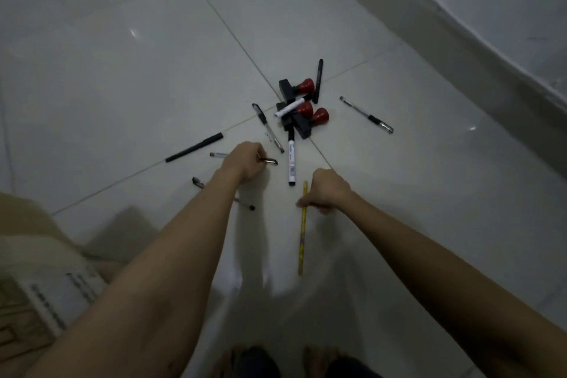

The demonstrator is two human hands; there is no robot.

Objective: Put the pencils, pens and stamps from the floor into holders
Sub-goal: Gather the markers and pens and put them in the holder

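Fingers of the left hand (248, 163) were curled round a slim pen (269, 160) with a shiny metal tip, low over the floor (122, 70). The right hand (326, 190) was curled too, its thumb and fingers pinching a long yellow pencil (302, 239) that lay lengthwise on the glossy white tiles. Between the hands lay a white marker (291, 159) with a black cap. Beyond it sat three stamps (302, 107) on their sides, blocky black bases with rounded red knobs, touching each other, a second white marker (290, 107) across them. A clear pen (268, 128) lay just left of the pile, another clear pen (366, 115) well to its right, and a matte black pen (317, 80) leaned beside the far stamp. A long black pen (194, 147) lay left of the hands.
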